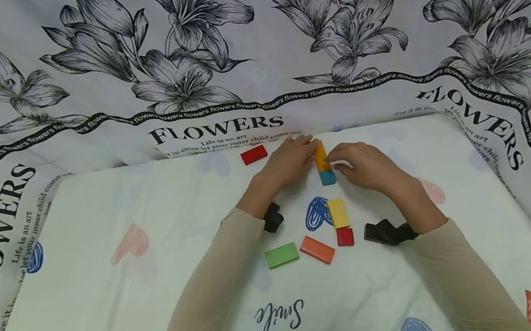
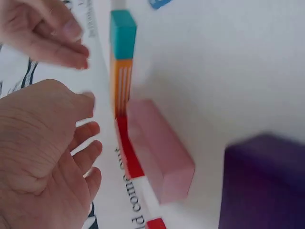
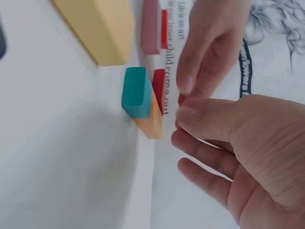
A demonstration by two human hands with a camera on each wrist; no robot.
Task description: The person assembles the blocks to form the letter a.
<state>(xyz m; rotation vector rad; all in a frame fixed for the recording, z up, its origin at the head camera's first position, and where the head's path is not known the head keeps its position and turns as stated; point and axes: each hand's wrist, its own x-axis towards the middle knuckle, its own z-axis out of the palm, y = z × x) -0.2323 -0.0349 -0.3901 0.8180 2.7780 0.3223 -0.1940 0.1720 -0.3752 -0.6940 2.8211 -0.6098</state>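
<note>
A teal block (image 1: pixel 327 177) meets the end of an orange block (image 1: pixel 321 156) near the table's back edge. My left hand (image 1: pixel 291 157) is beside the orange block's left side. In the left wrist view its fingers are loosely bent around nothing. My right hand (image 1: pixel 359 166) is at the right side of the orange block; thumb and fingers are loosely bent in the right wrist view, apart from the blocks. A pink block (image 2: pixel 162 157) and a thin red block (image 2: pixel 128 150) lie side by side past the orange one; the left hand hides them in the head view.
Nearer me lie a yellow block (image 1: pixel 338 213), a small red block (image 1: pixel 345 236), an orange-red block (image 1: pixel 317 250) and a green block (image 1: pixel 281 256). Another red block (image 1: pixel 254 154) sits back left. A dark purple block (image 2: pixel 267 181) shows in the left wrist view.
</note>
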